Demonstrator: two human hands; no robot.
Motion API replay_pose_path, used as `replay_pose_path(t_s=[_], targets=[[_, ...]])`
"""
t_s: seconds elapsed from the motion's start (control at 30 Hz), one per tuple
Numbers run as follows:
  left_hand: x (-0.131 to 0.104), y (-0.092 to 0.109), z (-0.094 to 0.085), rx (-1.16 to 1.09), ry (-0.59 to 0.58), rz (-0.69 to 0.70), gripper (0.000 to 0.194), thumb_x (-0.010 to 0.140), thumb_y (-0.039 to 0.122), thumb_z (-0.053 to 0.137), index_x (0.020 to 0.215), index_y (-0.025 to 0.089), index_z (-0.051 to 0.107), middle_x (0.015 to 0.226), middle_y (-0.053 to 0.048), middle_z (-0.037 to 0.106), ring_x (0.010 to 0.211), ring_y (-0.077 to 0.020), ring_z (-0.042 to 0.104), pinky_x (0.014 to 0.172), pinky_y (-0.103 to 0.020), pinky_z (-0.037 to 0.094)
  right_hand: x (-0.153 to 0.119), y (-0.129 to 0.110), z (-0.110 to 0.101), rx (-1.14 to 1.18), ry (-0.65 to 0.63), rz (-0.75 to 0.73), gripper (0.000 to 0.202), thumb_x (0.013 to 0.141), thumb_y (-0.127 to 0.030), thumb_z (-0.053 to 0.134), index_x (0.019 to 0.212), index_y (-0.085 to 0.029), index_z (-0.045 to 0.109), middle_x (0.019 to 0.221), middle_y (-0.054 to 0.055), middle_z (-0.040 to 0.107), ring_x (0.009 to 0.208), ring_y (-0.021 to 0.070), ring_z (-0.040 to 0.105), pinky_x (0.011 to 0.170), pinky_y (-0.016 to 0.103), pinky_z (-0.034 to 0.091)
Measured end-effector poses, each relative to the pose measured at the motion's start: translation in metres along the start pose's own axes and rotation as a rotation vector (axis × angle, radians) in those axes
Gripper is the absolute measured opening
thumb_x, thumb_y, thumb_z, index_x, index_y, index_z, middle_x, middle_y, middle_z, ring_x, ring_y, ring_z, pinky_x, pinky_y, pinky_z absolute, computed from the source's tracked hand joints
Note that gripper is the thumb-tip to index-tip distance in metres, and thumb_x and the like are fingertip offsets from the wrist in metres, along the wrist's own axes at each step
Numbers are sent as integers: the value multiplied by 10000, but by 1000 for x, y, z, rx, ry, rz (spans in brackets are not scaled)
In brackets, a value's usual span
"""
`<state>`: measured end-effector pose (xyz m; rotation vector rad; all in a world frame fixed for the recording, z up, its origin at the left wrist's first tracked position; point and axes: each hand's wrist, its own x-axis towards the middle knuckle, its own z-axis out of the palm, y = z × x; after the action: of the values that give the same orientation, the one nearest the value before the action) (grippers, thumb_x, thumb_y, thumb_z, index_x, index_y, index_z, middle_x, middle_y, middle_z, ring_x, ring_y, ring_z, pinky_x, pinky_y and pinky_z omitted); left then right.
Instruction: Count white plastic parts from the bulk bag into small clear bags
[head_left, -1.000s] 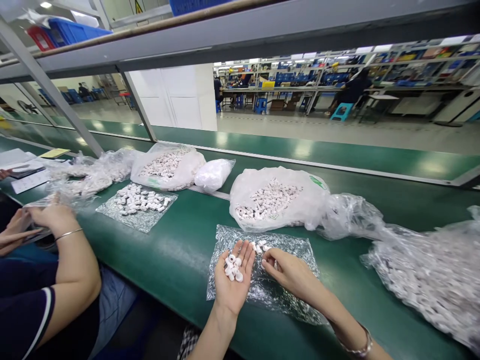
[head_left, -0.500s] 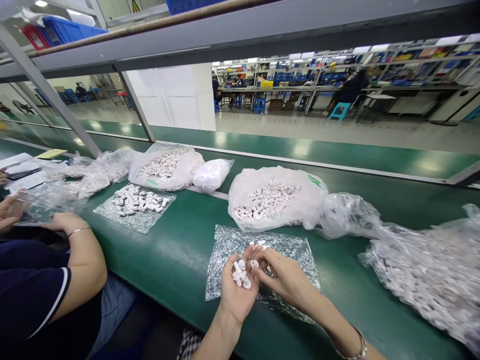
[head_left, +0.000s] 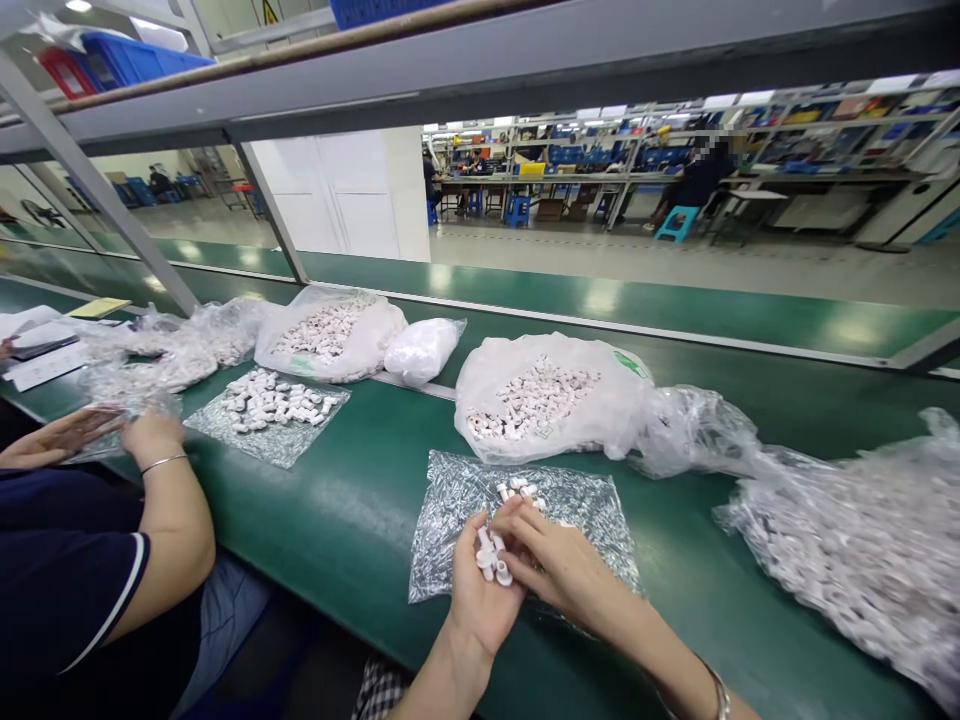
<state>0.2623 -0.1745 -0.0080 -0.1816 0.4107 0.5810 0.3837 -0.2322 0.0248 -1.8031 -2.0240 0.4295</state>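
My left hand (head_left: 484, 600) is turned palm up and cupped around several small white plastic fittings (head_left: 491, 558), short tubes with wider rims. Over that palm reaches my right hand (head_left: 559, 555), its bent thumb and fingers at one of the white fittings on the pile's near edge; its fingertips are partly hidden. Both hands hover above a clear plastic bag (head_left: 442, 530) that lies flat and is packed with small shiny metallic-looking pieces. On top of this bag, just beyond my fingers, sit several more loose white fittings (head_left: 523, 488).
Behind the flat bag stands an open bag of white fittings (head_left: 544, 390). A large clear bag (head_left: 847, 560) fills the right. A second flat bag (head_left: 281, 450) bears fittings at left, near a co-worker's hands (head_left: 154, 435). A metal shelf beam (head_left: 480, 65) spans overhead.
My right fingers have moved in over my left palm, where the fittings lie rearranged. The co-worker's hands at left have shifted and come further into view.
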Motion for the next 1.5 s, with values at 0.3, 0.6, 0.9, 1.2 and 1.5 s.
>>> replay_pose_path(t_s=[0.3, 0.6, 0.9, 1.2, 1.5], targets=[[-3, 0, 1, -61, 20, -48, 416, 949, 262, 504, 1290, 29, 557, 1168, -173, 675, 927, -196, 706, 774, -247, 589, -1, 2, -6, 52, 10, 7, 116, 1014, -250, 440, 1054, -248, 549, 1058, 21, 610, 766, 157, 630, 613, 262, 432], [0, 18, 2, -77, 11, 190, 492, 943, 232, 484, 1394, 40, 456, 1409, -202, 517, 1302, -299, 506, 1065, -409, 490, -2, 15, -10, -163, 156, 80, 194, 1010, -262, 385, 1128, -214, 531, 992, 56, 598, 603, 151, 585, 492, 261, 360], [6, 2, -4, 13, -19, 150, 407, 931, 274, 536, 1282, 72, 577, 1413, -175, 524, 1314, -292, 494, 1082, -373, 468, 0, -20, -5, 123, -4, 87, 64, 917, -233, 590, 892, -214, 535, 902, 11, 638, 701, 162, 598, 568, 247, 394], [-2, 14, 4, -59, -10, 184, 481, 959, 230, 464, 1409, 59, 449, 1416, -176, 522, 1322, -281, 486, 1090, -390, 465, -3, -1, -18, 37, 92, 203, 112, 980, -320, 479, 964, -224, 534, 829, -3, 587, 572, 136, 531, 529, 256, 375], [0, 0, -2, 46, -85, 91, 455, 947, 312, 497, 1356, 116, 542, 1398, -153, 547, 1331, -283, 478, 1095, -384, 448, -1, -8, -2, -11, -21, 0, 43, 950, -218, 527, 918, -222, 555, 998, 29, 630, 713, 160, 613, 540, 245, 377]])
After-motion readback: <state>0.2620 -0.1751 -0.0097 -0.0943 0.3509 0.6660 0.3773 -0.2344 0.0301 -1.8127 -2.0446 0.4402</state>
